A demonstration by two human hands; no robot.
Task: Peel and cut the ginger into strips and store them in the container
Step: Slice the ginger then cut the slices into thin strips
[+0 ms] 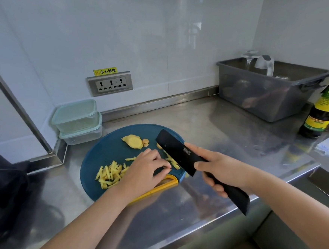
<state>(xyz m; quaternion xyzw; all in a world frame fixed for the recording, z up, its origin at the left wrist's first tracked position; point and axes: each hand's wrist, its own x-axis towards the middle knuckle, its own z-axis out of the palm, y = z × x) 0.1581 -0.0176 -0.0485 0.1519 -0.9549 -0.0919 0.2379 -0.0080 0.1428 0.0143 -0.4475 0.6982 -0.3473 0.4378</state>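
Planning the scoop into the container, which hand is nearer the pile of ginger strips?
Left. The left hand sits just right of the pile of ginger strips; the right hand grips the knife farther right, beyond the left hand.

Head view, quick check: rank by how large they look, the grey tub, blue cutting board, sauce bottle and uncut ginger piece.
1 and 2. blue cutting board and grey tub: these look about alike, and the tub sits farther back, so I won't rank them.
3. sauce bottle
4. uncut ginger piece
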